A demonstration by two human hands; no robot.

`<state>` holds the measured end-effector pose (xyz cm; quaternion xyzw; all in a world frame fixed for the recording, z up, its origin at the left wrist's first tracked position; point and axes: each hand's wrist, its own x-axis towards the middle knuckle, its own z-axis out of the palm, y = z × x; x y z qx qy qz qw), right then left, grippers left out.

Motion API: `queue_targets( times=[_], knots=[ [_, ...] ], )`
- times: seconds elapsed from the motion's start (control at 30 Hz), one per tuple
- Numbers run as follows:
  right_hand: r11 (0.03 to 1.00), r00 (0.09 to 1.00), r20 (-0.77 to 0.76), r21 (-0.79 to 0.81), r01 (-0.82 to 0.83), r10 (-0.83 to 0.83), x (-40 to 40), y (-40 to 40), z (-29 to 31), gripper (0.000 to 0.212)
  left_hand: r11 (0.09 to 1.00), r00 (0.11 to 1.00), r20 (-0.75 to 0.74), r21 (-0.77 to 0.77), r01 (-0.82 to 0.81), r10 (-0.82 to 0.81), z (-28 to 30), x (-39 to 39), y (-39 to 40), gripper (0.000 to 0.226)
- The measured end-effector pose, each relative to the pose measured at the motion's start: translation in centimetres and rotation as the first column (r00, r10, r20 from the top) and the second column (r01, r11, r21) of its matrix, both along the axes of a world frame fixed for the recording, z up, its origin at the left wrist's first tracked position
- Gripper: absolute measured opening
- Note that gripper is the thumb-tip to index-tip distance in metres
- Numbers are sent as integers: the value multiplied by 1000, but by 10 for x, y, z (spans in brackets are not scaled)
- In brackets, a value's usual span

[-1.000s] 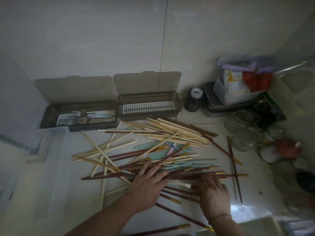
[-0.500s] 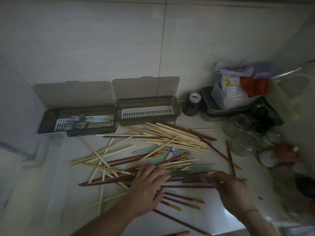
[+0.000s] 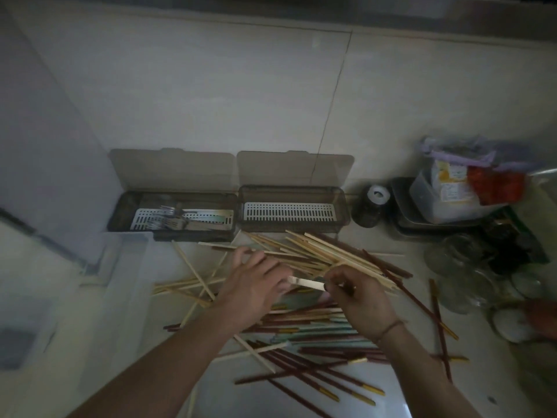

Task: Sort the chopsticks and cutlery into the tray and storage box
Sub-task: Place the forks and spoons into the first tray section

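Two hands met at frame centre: the right hand (image 3: pixel 358 294) pinched a pale stick (image 3: pixel 306 282), the left hand (image 3: pixel 256 285) touching it, fingers loosely spread. Crossed chopsticks (image 3: pixel 316 327) risked snagging; empty storage box (image 3: pixel 291 211) waited above.

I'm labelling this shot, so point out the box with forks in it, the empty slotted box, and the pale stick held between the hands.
box with forks (image 3: pixel 120 212), head view, bare left end of its floor
empty slotted box (image 3: pixel 289 212), head view, white slotted insert
pale stick (image 3: pixel 306 282), head view, middle of its flat face
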<state>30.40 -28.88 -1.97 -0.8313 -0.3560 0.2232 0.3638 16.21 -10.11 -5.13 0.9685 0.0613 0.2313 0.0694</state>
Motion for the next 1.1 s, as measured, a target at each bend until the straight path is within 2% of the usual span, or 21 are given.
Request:
queue_targets(
  times=[0.13, 0.2, 0.3, 0.4, 0.5, 0.6, 0.67, 0.87, 0.93, 1.0, 1.03, 1.1],
  knots=[
    [991, 992, 28, 64, 120, -122, -2, 22, -3, 10, 984, 985, 1, 31, -174, 174, -1, -24, 55, 37],
    [981, 982, 15, 54, 186, -187, -3, 23, -8, 14, 962, 962, 3, 36, -272, 272, 5, -36, 87, 33],
    [983, 983, -13, -29, 181, -181, -3, 17, -20, 18, 907, 908, -24, 54, -417, 419, 19, -52, 134, 30],
    [981, 981, -5, -16, 195, -195, -6, 12, -25, 21, 853, 846, -114, 42, -520, 521, 21, -67, 174, 31],
    [979, 979, -29, -32, 200, -201, -12, 10, -24, 25, 823, 795, -227, 65, -564, 562, 13, -74, 199, 26],
    [978, 977, -40, -3, 209, -209, -15, 6, -26, 35, 824, 758, -333, 140, -548, 561, 8, -65, 205, 21],
    [975, 975, -39, 25, 220, -219, -17, 2, -28, 42, 825, 739, -383, 137, -548, 555, 7, -54, 204, 17],
    [967, 966, 51, 9, 254, -254, -11, -23, -40, 39, 764, 611, -543, 91, -639, 576, 2, -33, 201, 23],
    [968, 959, 140, 5, 250, -248, -2, -29, -40, 37, 761, 643, -489, 68, -645, 589, -5, -31, 198, 29],
    [976, 930, 307, -11, 216, -202, 14, -32, -44, 18, 783, 727, -357, 22, -621, 586, -6, -29, 189, 39],
    [974, 917, 363, -82, 211, -168, 25, -33, -48, 26, 813, 774, -293, 21, -582, 562, -6, -26, 182, 45],
    [941, 900, 429, -267, 208, -77, 46, -30, -59, 60, 878, 860, -188, 37, -477, 475, -2, -18, 163, 49]
  ],
)
